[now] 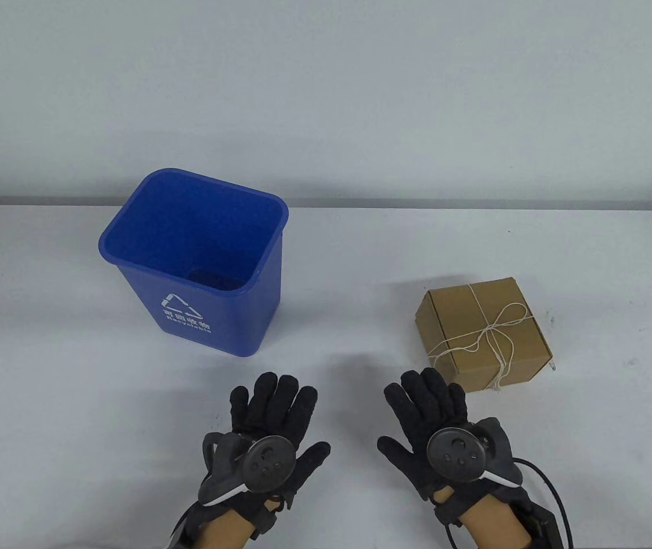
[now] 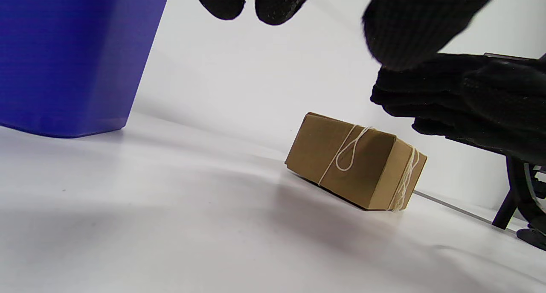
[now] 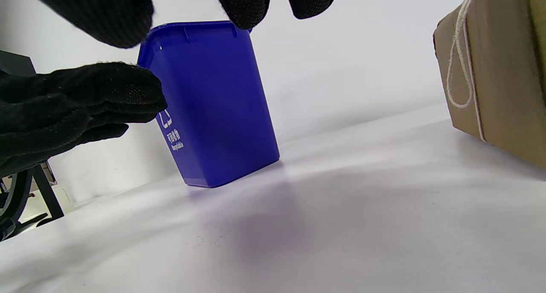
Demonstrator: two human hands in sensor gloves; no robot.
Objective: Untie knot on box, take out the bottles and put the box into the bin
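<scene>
White bench (image 1: 74,400), wide and plain, reaching to a pale grey wall (image 1: 326,86) behind its far edge. Beyond the bench edge in the wrist views, dark metal legs of some stand (image 2: 509,199), partly cut off and too blurred to identify.

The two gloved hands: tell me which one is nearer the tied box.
The right hand: its fingers reach almost to the cardboard box, while the left hand lies toward the blue bin.
</scene>
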